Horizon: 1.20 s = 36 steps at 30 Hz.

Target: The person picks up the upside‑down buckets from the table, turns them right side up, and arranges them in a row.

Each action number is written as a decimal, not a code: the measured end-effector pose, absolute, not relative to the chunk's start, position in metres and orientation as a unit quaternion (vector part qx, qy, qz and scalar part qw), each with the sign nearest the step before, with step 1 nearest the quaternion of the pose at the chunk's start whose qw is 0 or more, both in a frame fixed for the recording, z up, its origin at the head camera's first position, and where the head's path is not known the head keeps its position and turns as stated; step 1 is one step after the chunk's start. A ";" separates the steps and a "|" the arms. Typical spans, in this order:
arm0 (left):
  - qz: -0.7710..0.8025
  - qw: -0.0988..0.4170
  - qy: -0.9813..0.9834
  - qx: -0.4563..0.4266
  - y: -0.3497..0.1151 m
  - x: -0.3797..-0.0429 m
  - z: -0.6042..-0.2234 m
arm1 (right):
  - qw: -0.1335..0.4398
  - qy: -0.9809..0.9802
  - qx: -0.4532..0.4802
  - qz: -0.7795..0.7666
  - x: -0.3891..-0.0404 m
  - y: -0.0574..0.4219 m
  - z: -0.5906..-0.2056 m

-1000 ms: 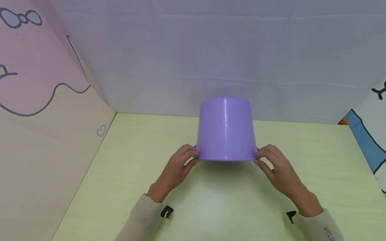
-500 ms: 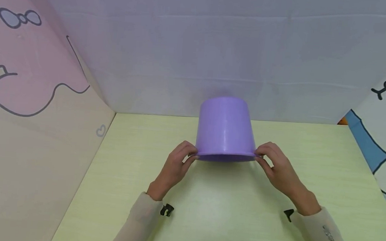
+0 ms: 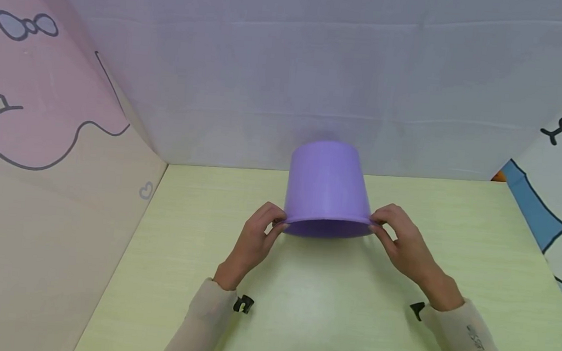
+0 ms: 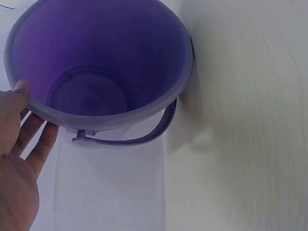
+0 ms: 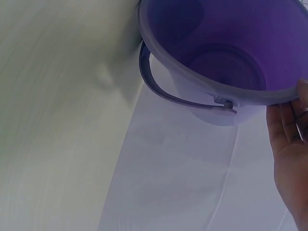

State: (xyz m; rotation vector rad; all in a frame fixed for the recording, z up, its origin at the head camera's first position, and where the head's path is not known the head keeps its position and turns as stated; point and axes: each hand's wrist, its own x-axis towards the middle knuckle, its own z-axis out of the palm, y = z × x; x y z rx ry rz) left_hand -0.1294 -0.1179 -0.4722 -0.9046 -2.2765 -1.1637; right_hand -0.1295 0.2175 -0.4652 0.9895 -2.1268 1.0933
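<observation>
Tipped further, your purple bucket (image 3: 327, 184) turns more of its mouth (image 3: 326, 230) toward you than before; your left hand (image 3: 253, 238) pinches its rim (image 3: 327, 219) at left, your right hand (image 3: 407, 249) at right; it's over the far part of the table (image 3: 319, 322), near the wall (image 3: 249, 74)

Head view observes from above and back, facing forward and down over the table (image 3: 320, 311); wrist views, close at left and right, face into the purple bucket (image 3: 328, 185), sharing its interior (image 4: 106, 53).
</observation>
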 end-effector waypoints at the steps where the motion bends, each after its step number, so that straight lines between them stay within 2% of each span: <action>1: -0.420 0.213 -0.820 -0.325 -0.118 -0.130 -0.472 | 0.274 -0.790 0.367 0.407 -0.130 0.217 -0.465; 36: -0.450 0.175 -0.827 -0.287 -0.120 -0.131 -0.469 | 0.278 -0.790 0.347 0.422 -0.136 0.208 -0.461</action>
